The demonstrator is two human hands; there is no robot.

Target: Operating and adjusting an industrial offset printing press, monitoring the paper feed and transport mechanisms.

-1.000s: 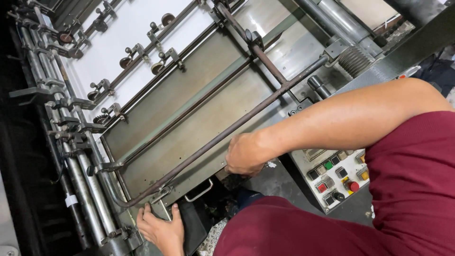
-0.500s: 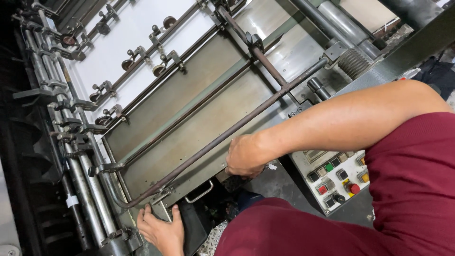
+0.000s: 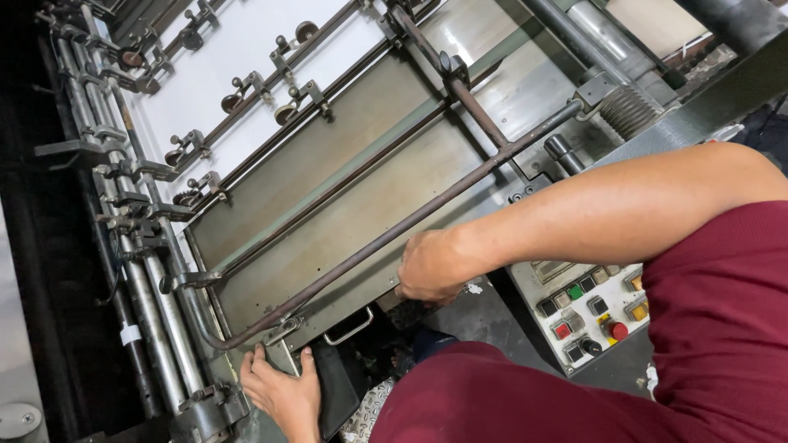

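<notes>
Hands on the feed board of a big sheet-fed press

Person in a maroon shirt is leaning over the machine from the operator side. The right hand [image 3: 433, 267] is curled over the near edge of the metal feed board [image 3: 361, 205], fingers tucked under the lip so they're mostly hidden, gripping that edge just beside where the long diagonal rod [image 3: 410, 217] runs past. The left hand [image 3: 283, 390] is lower down at the corner of the frame, fingers spread flat and open against the metal, touching the bracket [image 3: 283, 331] where the rod's bent end is anchored. It's pressing or resting there, not wrapped around anything that I can see.

Between the two hands, under the board's edge, there's a small chrome pull handle [image 3: 349, 328], untouched. To the right of the right hand, below the forearm, sits a control panel [image 3: 587, 312] with a cluster of square buttons: green, red, yellowish ones and a round red knob.

Further up the board lies a white paper sheet [image 3: 222, 74], with crossbars carrying little guide wheels [image 3: 286, 112] sitting on it. Along the left side runs a row of shiny steel rollers [image 3: 152, 312] and gripper fingers. At the upper right there's a coil spring [image 3: 628, 111] next to a fat steel cylinder [image 3: 599, 33].
</notes>
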